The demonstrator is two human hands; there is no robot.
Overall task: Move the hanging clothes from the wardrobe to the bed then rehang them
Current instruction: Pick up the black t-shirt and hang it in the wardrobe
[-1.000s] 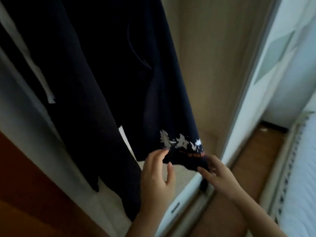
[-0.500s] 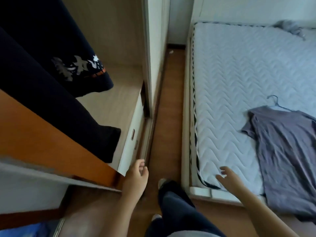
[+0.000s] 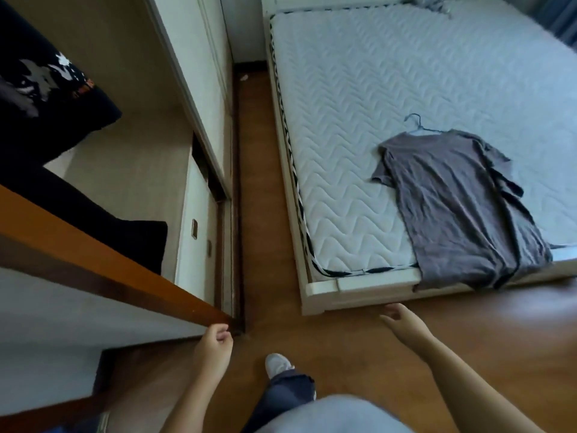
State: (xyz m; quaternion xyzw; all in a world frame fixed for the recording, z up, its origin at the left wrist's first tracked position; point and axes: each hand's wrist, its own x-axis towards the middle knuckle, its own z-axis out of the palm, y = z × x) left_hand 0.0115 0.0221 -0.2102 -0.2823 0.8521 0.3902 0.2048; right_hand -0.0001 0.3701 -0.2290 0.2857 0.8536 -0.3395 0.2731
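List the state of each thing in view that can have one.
Grey T-shirt: flat on the bed, on its hanger, hem over the edge.
Dark garment: hanging in the wardrobe.
Wardrobe: open.
Left hand: loosely curled, empty.
Right hand: open, empty.

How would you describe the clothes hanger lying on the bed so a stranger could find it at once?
Start at the white quilted mattress that fills the right side of the room. Near its foot lies a grey short-sleeved T-shirt, spread flat. The thin pale blue wire hanger pokes from its collar, the only hooked wire shape on the bed.
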